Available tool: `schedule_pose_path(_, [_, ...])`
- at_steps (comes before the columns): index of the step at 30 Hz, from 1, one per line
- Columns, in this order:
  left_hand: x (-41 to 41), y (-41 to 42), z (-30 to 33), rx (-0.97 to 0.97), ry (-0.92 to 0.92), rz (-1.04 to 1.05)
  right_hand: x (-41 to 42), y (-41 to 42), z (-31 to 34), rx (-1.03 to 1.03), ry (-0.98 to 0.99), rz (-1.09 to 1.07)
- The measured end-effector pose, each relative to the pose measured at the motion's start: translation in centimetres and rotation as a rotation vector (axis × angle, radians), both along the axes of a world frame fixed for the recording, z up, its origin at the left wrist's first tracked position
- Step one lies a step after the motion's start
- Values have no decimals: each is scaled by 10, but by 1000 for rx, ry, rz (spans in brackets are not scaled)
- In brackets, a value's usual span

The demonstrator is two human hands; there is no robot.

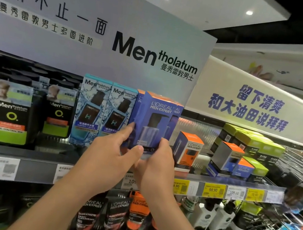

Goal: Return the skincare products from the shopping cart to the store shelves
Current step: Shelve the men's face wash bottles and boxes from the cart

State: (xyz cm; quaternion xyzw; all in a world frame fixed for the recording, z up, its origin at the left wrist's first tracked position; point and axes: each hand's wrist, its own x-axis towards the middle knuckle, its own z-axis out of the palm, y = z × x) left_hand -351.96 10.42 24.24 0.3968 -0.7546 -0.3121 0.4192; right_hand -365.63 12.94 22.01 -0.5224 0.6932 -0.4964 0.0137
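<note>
A tall blue L'Oreal Men Expert box (154, 123) with an orange top stands upright at the front of the upper shelf (40, 164), among like blue boxes behind it. My left hand (111, 154) grips its lower left edge, thumb across the front and fingers at the left side. My right hand (155, 166) holds its lower right corner, fingers curled around the edge. The box's bottom is hidden behind my hands. The shopping cart is out of view.
Light blue Mentholatum boxes (104, 114) stand just left of the blue box, black Mentholatum bottles (13, 112) further left. A small orange L'Oreal box (188, 149) and green-topped boxes (250, 144) sit to the right. L'Oreal tubes (117, 214) fill the lower shelf. Price tags line the shelf rails.
</note>
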Motion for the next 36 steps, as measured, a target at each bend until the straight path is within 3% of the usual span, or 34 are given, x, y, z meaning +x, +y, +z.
schedule_pose_path(7, [0,-2,-4,25,-57,12,1,-6,-3,77,-126,-4])
schedule_pose_path(17, [1,-2,-3,42,-104,20,-4,-3,-7,46,45,-6])
schedule_pose_path(28, [4,-7,0,58,-118,-4,-4,-11,-12,68,56,-62])
schedule_pose_path(33, [5,-11,2,47,-122,-10,1,-15,-7,114,-50,-67])
schedule_pose_path(36, [5,-10,2,47,-112,-21,-3,-12,-7,95,40,-80])
